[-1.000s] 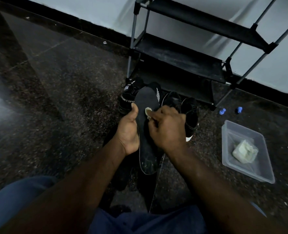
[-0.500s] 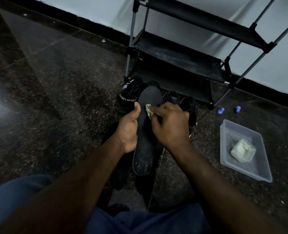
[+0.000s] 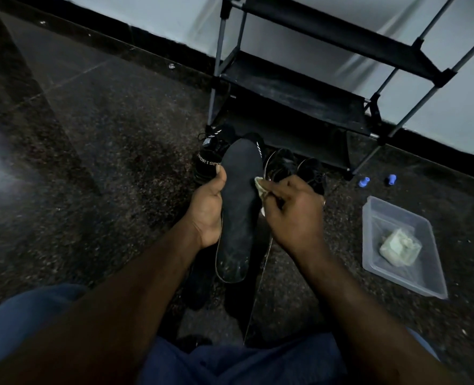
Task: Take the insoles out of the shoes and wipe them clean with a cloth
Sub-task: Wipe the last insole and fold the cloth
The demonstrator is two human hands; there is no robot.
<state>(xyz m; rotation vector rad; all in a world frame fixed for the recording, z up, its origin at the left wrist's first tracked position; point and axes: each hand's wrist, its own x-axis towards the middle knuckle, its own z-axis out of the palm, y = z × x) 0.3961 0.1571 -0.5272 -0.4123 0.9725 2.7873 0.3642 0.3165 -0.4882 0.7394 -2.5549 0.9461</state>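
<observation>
1 insole (image 3: 240,195) (black) — left hand (image 3: 206,209) grips it, right hand (image 3: 294,215) pinches cloth (image 3: 260,186).

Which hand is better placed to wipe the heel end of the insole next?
Probably the right hand: it pinches the cloth against the insole, while the left hand grips the opposite edge and steadies it.

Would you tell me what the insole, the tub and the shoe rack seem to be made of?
Insole: probably foam with a matte black fabric face; no shine, pale scuffs at its near end. Tub: translucent plastic; see-through, slightly milky walls. Shoe rack: likely grey metal tubes, faintly glossy, with dull black shelves, perhaps fabric.
</observation>
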